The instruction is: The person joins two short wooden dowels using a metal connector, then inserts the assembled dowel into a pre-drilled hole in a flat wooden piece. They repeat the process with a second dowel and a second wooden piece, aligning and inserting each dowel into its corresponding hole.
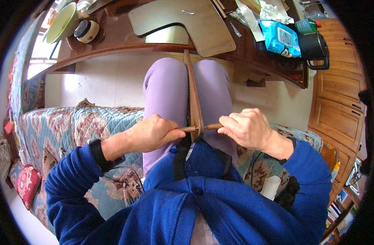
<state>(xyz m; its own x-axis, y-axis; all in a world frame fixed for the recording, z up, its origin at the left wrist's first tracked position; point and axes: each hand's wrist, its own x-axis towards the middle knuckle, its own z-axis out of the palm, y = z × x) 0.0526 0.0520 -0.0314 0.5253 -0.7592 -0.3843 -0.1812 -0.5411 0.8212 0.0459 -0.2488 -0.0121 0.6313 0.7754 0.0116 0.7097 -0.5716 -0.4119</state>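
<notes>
A long, narrow brown wooden piece (193,87) stands on edge between my knees, its far end at the table edge and its rounded near end close to my waist. On its left side, my left hand (152,132) is closed around a short wooden peg (189,129). My right hand (248,128) grips another wooden peg (213,126) on the right side. Thin metal shows between each peg and the rounded end, and the two pegs lie roughly in line. How far the pegs run inside my fists is hidden.
Ahead is a dark glossy table (113,50) bearing an L-shaped wooden panel (207,30), a green bowl (62,23), a dark-lidded jar (87,31), a blue wipes pack (280,38) and a black mug (313,45). I sit on a quilted sofa (101,122); wooden cabinets (338,94) stand right.
</notes>
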